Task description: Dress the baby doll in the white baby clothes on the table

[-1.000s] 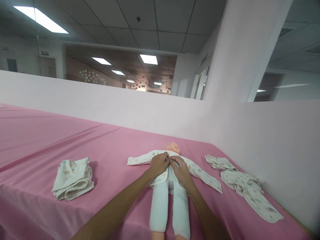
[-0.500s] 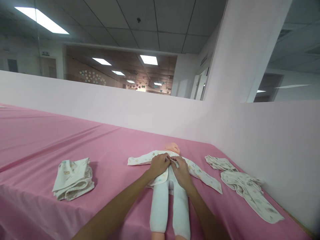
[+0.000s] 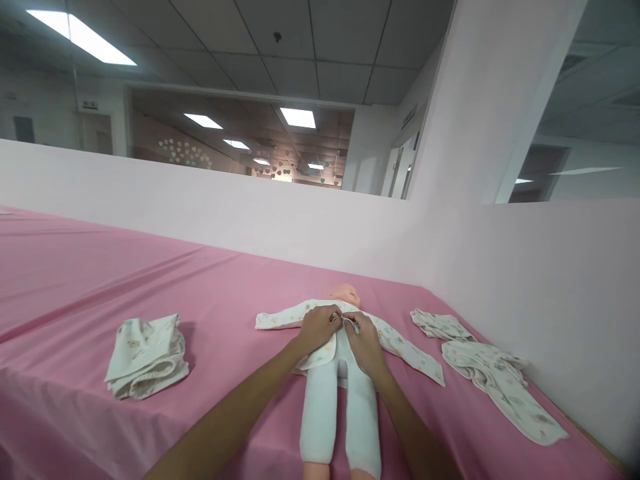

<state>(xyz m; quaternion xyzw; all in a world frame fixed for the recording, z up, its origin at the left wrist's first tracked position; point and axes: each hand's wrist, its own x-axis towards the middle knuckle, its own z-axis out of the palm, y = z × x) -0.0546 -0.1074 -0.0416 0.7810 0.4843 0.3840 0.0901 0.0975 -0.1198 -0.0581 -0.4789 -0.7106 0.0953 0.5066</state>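
A doll [image 3: 345, 294] lies on its back on the pink cloth, its head away from me. It has white leggings [image 3: 319, 413] and a white printed top [image 3: 407, 350] with both sleeves spread out. My left hand [image 3: 320, 327] and my right hand [image 3: 363, 338] meet over the doll's chest. Fingers of both hands are pinched together at the top's front edge, near the neck. The top's lower left flap lies over the doll's hip. What exactly is between the fingertips is small and partly hidden.
A folded printed garment [image 3: 147, 357] lies to the left on the pink cloth [image 3: 215, 293]. On the right are a small crumpled printed cloth [image 3: 443, 325] and a longer printed garment [image 3: 505, 387], near the white wall [image 3: 560, 280]. Glass panes stand above the low wall behind.
Both hands stay at the top's front edge, with only a slight shift of the fingers. The doll and the other garments have not moved.
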